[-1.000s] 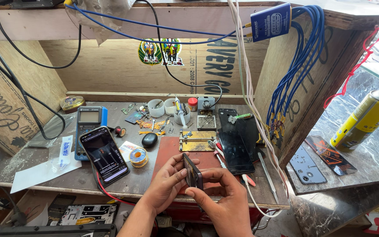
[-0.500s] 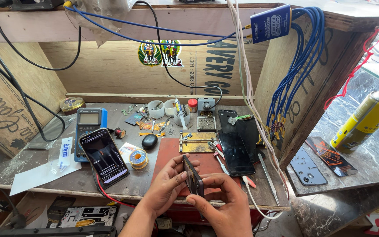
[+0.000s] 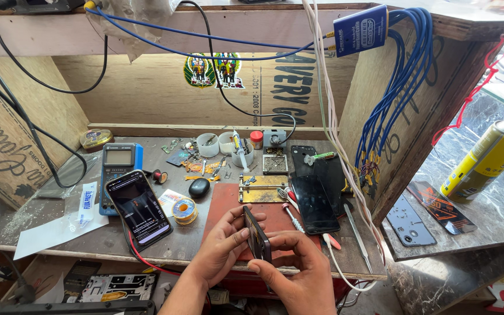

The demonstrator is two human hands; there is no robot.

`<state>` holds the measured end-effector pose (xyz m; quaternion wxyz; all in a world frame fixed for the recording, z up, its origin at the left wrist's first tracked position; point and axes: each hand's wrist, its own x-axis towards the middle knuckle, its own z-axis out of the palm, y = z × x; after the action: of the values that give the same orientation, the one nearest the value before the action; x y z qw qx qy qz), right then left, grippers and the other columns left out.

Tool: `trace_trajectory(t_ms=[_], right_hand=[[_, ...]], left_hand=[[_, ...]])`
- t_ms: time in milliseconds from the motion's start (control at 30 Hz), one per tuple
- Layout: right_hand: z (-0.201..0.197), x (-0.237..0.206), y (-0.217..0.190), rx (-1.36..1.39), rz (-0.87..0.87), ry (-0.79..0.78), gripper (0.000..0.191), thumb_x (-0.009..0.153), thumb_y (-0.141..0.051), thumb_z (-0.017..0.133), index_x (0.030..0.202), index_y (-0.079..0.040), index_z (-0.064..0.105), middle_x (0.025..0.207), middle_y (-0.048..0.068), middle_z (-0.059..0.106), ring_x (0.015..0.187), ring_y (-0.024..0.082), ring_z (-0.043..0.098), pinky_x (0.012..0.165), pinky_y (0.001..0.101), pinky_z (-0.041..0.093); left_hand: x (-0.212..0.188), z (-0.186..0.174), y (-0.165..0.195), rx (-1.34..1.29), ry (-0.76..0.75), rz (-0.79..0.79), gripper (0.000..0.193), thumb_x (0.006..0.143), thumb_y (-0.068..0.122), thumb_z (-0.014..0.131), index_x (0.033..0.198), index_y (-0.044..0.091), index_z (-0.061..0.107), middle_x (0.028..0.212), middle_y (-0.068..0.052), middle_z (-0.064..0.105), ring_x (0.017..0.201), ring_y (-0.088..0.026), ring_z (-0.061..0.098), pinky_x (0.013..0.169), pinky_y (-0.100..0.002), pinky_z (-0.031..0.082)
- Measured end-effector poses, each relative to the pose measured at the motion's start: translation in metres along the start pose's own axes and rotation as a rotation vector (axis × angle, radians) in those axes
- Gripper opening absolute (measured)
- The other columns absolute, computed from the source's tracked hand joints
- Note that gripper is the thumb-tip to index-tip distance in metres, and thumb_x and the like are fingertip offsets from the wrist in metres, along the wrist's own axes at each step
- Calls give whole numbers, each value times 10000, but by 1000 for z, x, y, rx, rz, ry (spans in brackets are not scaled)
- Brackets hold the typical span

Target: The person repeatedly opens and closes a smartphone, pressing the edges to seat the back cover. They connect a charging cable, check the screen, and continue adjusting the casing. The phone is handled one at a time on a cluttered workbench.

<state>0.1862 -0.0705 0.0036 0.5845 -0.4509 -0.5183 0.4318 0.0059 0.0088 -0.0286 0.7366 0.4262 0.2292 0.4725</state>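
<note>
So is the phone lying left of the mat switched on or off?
On. The phone, flat on the bench beside the red mat, shows a lit screen with graphics.

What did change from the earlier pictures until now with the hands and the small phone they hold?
Very little. Both hands, left hand and right hand, keep the dark phone on edge above the red mat; its top has leaned slightly to the left. The lit phone, solder spool and spray can stayed in place.
</note>
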Motion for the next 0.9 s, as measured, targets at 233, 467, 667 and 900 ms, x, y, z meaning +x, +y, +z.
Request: trace_trajectory(t_ms=[233,467,667,900], right_hand=[[-3,-1,-3,5,63,-10,453,648,-69,915,1046,-45,701,1056,47,762,829,143,759,649,293,644],[-7,-3,-2,25,15,-20,400,693,-70,896,1038,-26,700,1099,58,768,874,157,761,711,303,638],[-22,-10,19,-59,71,48,333,775,-133,826,1075,-46,712,993,88,781,906,166,805,763,318,646],[-67,4,38,-84,-19,87,244,848,-102,767,1058,12,715,1001,97,780,952,155,757,854,313,596]], left_hand=[[1,0,-1,-5,-21,25,715,893,185,715,1498,72,354,1425,-158,559,1229,-259,615,983,-453,556],[3,-2,-4,-20,-33,52,687,902,146,716,1486,64,363,1426,-173,561,1179,-246,628,1012,-431,549],[3,-6,-10,-45,20,73,598,867,60,737,1378,64,427,1340,-151,621,1162,-222,642,1031,-384,525],[4,-5,-24,-5,165,147,507,819,-46,766,1217,78,477,1098,-67,659,1075,-173,649,985,-320,530]])
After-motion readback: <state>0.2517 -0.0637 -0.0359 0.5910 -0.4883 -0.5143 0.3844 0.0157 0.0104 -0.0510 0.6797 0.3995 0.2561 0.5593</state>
